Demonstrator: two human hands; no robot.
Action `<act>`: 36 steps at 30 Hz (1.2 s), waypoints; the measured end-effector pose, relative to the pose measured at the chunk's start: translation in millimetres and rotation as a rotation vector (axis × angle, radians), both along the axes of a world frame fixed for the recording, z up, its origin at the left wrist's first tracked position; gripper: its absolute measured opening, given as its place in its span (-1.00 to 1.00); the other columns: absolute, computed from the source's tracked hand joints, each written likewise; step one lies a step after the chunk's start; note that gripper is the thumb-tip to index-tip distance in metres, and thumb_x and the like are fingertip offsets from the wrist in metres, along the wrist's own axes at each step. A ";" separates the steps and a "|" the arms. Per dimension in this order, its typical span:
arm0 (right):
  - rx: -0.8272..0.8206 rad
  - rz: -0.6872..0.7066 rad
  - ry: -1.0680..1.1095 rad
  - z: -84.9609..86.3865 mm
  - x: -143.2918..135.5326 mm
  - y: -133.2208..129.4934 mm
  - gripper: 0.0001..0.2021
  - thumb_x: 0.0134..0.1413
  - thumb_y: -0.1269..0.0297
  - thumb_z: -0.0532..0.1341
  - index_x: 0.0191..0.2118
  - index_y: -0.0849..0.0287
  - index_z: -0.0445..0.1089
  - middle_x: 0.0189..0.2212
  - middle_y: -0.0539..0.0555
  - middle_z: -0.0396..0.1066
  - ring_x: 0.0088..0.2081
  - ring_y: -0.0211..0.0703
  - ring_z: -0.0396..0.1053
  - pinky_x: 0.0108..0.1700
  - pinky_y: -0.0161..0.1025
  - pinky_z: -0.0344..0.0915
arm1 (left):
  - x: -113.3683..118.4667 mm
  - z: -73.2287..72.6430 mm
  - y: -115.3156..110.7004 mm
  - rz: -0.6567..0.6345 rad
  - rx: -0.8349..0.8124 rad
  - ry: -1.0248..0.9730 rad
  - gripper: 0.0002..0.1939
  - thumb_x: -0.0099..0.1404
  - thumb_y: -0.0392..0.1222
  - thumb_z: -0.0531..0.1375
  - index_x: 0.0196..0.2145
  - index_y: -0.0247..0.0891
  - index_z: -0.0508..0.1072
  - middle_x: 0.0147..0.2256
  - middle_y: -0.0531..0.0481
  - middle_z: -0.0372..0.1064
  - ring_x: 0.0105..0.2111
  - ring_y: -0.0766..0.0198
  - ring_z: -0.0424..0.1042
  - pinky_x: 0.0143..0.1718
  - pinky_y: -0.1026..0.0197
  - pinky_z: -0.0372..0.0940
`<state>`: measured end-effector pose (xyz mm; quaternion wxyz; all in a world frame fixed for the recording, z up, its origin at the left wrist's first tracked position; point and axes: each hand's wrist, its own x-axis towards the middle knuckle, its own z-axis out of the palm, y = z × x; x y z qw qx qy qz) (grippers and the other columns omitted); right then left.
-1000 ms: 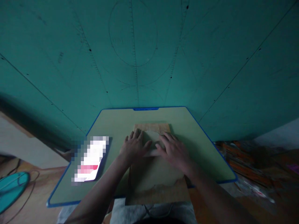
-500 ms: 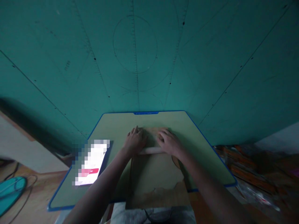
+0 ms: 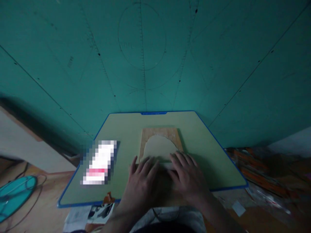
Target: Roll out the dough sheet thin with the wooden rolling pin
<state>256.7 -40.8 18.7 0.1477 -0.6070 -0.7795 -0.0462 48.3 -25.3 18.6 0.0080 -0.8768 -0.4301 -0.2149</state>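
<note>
A pale rolling pin [image 3: 167,165] lies crosswise over a flattened, pale sheet of clay or dough [image 3: 159,147]; I cannot tell which. Under the sheet is a wooden board [image 3: 148,131], its far edge bare. My left hand [image 3: 142,179] rests on the left part of the pin, fingers spread and stretched forward. On the right part lies my right hand [image 3: 188,171], its fingers also extended over the pin and partly above the sheet's edge. Both palms hide the pin's ends and the near part of the board.
The board sits on a pale table [image 3: 209,145] with a blue rim, against a green wall marked with drawn lines. A phone or tablet [image 3: 100,161] with a blurred-out screen lies at the left. Near the front edge is a small brown scrap [image 3: 108,198].
Both hands have come back toward me from the board's far end, and the rolling pin now lies under the fingers rather than the wrists. The sheet's rounded far edge is uncovered.
</note>
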 end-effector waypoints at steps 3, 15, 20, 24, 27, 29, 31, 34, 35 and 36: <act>-0.020 -0.002 0.005 7.6 0.2 9.9 -0.57 0.34 0.06 0.14 0.20 0.16 0.38 0.18 0.26 0.41 0.19 0.19 0.31 0.20 0.15 0.23 | 6.6 1.0 3.5 0.020 -0.022 0.031 -0.51 0.44 -0.01 0.12 0.26 -0.18 0.31 0.23 -0.18 0.36 0.23 -0.12 0.29 0.29 -0.32 0.02; -0.049 -0.145 0.033 15.0 8.8 106.4 -0.65 0.32 0.20 0.08 0.10 0.13 0.46 0.23 0.24 0.32 0.08 0.05 0.41 0.09 -0.06 0.29 | 41.0 21.0 100.4 0.275 -0.129 0.134 -0.50 0.51 0.02 0.00 0.24 -0.33 0.31 0.22 -0.34 0.32 0.17 -0.09 0.34 0.07 -0.08 0.30; -0.132 -0.159 0.063 22.9 12.4 136.7 -0.71 0.30 0.26 0.08 -0.01 0.19 0.49 0.05 0.24 0.42 0.03 -0.01 0.41 0.07 -0.12 0.28 | 43.5 28.4 124.1 0.207 -0.134 0.150 -0.66 0.51 -0.14 -0.01 -0.10 -0.32 0.52 -0.09 -0.24 0.51 -0.06 0.01 0.48 -0.04 0.03 0.34; -0.135 -0.162 0.060 21.9 12.0 132.3 -0.72 0.30 0.27 0.08 -0.02 0.17 0.48 0.04 0.22 0.44 0.03 -0.02 0.41 0.06 -0.14 0.27 | 40.4 26.0 114.4 0.176 -0.124 0.135 -0.70 0.48 -0.24 0.02 -0.22 -0.30 0.55 -0.21 -0.18 0.52 -0.15 0.07 0.50 -0.10 0.09 0.34; -0.103 -0.148 0.035 18.3 9.8 110.5 -0.70 0.32 0.26 0.06 0.02 0.14 0.47 0.06 0.21 0.44 0.01 0.01 0.41 0.04 -0.10 0.28 | 36.2 21.3 92.7 0.165 -0.120 0.119 -0.75 0.47 -0.25 0.06 -0.24 -0.26 0.55 -0.21 -0.15 0.52 -0.13 0.08 0.48 -0.11 0.10 0.34; -0.066 -0.141 -0.006 16.0 8.6 91.5 -0.67 0.34 0.25 0.04 0.06 0.14 0.46 0.09 0.23 0.43 0.02 0.05 0.41 0.04 -0.06 0.27 | 31.1 17.2 74.5 0.147 -0.114 0.092 -0.76 0.48 -0.23 0.08 -0.23 -0.24 0.55 -0.17 -0.14 0.51 -0.10 0.07 0.46 -0.07 0.07 0.33; -0.029 -0.133 -0.049 13.2 7.8 72.1 -0.66 0.36 0.24 0.02 0.08 0.16 0.44 0.13 0.25 0.42 0.04 0.08 0.40 0.05 -0.02 0.26 | 23.8 11.5 54.2 0.105 -0.096 0.027 -0.77 0.48 -0.22 0.09 -0.18 -0.23 0.56 -0.13 -0.14 0.51 -0.10 0.08 0.45 -0.07 0.05 0.33; 0.035 -0.108 -0.075 6.2 6.2 44.0 -0.65 0.39 0.22 0.00 0.07 0.16 0.45 0.15 0.24 0.42 0.06 0.11 0.38 0.08 0.02 0.25 | 12.0 0.3 21.8 0.044 -0.019 -0.070 -0.71 0.46 -0.23 0.10 0.07 -0.20 0.48 0.02 -0.18 0.48 0.02 0.01 0.42 0.07 -0.11 0.28; 0.065 -0.095 -0.076 2.7 5.3 34.8 -0.65 0.40 0.21 -0.01 0.08 0.16 0.44 0.15 0.24 0.42 0.08 0.12 0.37 0.12 0.05 0.23 | 9.1 -3.5 11.8 0.036 0.020 -0.055 -0.65 0.44 -0.21 0.12 0.14 -0.20 0.43 0.09 -0.19 0.45 0.11 -0.05 0.37 0.19 -0.24 0.16; 0.097 -0.077 -0.076 -1.2 4.2 25.7 -0.64 0.41 0.20 -0.01 0.10 0.18 0.43 0.16 0.25 0.41 0.12 0.14 0.34 0.17 0.08 0.20 | 7.1 -6.8 2.9 0.042 0.057 -0.027 -0.58 0.44 -0.20 0.11 0.22 -0.22 0.37 0.15 -0.22 0.41 0.19 -0.10 0.31 0.26 -0.34 0.04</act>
